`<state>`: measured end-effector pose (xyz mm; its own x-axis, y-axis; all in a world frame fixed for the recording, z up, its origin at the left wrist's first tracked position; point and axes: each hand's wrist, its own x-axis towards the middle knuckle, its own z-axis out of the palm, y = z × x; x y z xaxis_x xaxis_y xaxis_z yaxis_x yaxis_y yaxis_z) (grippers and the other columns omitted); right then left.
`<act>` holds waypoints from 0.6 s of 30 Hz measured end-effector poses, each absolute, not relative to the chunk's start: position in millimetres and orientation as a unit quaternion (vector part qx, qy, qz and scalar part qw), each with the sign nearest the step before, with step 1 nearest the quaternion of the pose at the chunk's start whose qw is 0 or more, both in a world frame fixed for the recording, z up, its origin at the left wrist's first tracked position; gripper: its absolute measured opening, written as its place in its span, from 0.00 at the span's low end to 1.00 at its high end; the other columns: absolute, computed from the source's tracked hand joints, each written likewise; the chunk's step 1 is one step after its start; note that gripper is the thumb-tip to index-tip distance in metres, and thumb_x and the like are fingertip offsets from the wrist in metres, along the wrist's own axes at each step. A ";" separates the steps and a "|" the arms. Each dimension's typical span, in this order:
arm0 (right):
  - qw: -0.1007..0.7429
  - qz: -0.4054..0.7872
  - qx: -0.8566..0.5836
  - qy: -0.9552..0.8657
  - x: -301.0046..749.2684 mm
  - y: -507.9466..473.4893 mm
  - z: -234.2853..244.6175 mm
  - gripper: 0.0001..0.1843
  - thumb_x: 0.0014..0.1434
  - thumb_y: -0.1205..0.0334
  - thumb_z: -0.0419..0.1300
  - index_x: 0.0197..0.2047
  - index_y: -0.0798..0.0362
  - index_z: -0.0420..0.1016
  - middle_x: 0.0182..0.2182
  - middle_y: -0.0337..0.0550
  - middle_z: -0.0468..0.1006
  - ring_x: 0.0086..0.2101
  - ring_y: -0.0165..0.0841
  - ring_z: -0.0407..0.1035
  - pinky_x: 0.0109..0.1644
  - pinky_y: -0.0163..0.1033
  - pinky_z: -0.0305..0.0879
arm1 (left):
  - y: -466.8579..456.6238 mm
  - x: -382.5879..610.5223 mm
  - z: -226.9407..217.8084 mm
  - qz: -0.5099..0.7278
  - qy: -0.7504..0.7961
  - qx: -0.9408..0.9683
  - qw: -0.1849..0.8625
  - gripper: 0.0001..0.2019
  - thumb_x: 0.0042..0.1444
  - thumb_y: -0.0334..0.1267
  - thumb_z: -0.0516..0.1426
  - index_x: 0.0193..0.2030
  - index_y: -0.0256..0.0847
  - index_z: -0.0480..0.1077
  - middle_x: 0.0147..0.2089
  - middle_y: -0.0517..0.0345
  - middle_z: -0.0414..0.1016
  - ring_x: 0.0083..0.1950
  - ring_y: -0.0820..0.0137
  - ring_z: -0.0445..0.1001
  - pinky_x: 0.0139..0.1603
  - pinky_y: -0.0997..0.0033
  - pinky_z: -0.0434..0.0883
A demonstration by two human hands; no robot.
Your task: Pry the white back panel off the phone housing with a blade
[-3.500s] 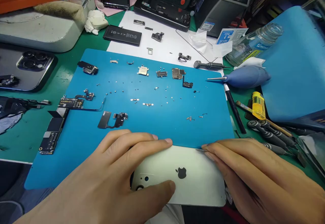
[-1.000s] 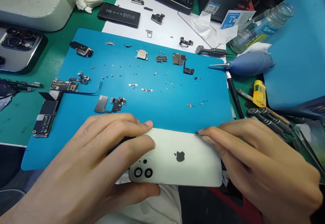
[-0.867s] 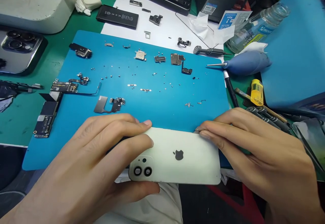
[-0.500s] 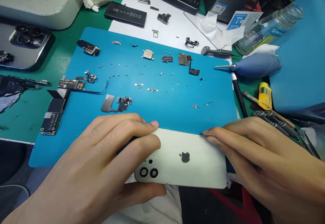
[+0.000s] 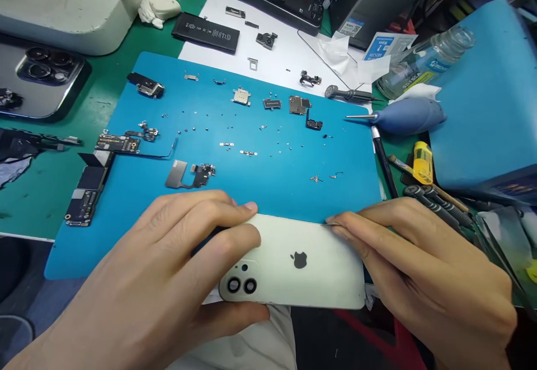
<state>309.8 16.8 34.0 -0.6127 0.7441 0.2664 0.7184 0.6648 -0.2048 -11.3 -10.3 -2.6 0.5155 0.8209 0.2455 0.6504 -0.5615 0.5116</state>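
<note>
My left hand (image 5: pixel 180 263) grips the camera end of a white phone back housing (image 5: pixel 272 263), fingers along its far edge and thumb underneath. The housing's rear faces up, showing a dark apple logo and two camera rings. My right hand (image 5: pixel 403 263) is closed in a pinch at the far long edge. A sliver of a thin metal blade (image 5: pixel 332 224) shows at its fingertips, against that edge; the rest is hidden by the fingers. Beyond the hands, a blue mat (image 5: pixel 268 191) carries phone parts, among them a logic board (image 5: pixel 86 196) and a flex cable (image 5: pixel 201 174).
Tiny screws and brackets lie scattered over the mat. A black battery (image 5: pixel 205 32) rests on white paper behind it. To the right are a blue air blower (image 5: pixel 411 117), a glass bottle (image 5: pixel 428 62), screwdrivers (image 5: pixel 436 205) and a yellow container (image 5: pixel 422 163). Another phone (image 5: pixel 42 90) lies at left.
The view has turned a little, so the right-hand objects appear farther left. Both hands keep their hold, with the right fingertips still at the housing's far edge.
</note>
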 end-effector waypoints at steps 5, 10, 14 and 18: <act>0.223 0.089 -0.431 -0.870 303.6 22.6 30.7 0.19 0.73 0.81 0.66 0.58 0.50 0.80 0.42 0.41 0.81 0.40 0.33 0.76 0.41 0.41 0.74 | -11.4 -12.2 -3.6 0.234 0.433 0.852 0.180 0.16 0.83 0.56 0.57 0.65 0.50 0.71 0.69 0.57 0.83 0.72 0.56 0.74 0.71 0.52 0.65; 0.194 0.035 -0.425 -0.883 305.4 15.8 30.6 0.15 0.75 0.79 0.65 0.57 0.52 0.80 0.41 0.42 0.81 0.39 0.33 0.74 0.39 0.42 0.72 | -10.8 -11.8 -4.0 0.236 0.430 0.854 0.173 0.18 0.82 0.58 0.58 0.65 0.49 0.71 0.68 0.55 0.83 0.71 0.56 0.74 0.71 0.53 0.65; 0.185 -0.027 -0.417 -0.890 305.6 9.4 28.2 0.19 0.71 0.84 0.64 0.58 0.55 0.80 0.40 0.43 0.83 0.39 0.35 0.76 0.42 0.43 0.72 | -11.7 -12.9 -3.9 0.229 0.432 0.854 0.177 0.17 0.83 0.58 0.58 0.65 0.50 0.71 0.68 0.55 0.83 0.72 0.56 0.73 0.72 0.54 0.64; 0.222 0.077 -0.444 -0.865 300.0 19.7 29.0 0.13 0.73 0.78 0.66 0.54 0.51 0.83 0.41 0.41 0.83 0.39 0.32 0.77 0.40 0.41 0.73 | -12.3 -14.1 -3.6 0.229 0.429 0.857 0.174 0.17 0.82 0.58 0.58 0.65 0.50 0.72 0.67 0.55 0.83 0.71 0.56 0.74 0.71 0.53 0.65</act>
<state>300.0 19.7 29.0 -0.5068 0.8021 0.3158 0.7336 0.5937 -0.3307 -14.1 -12.3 -3.6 0.5277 0.8140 0.2428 0.6552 -0.5720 0.4935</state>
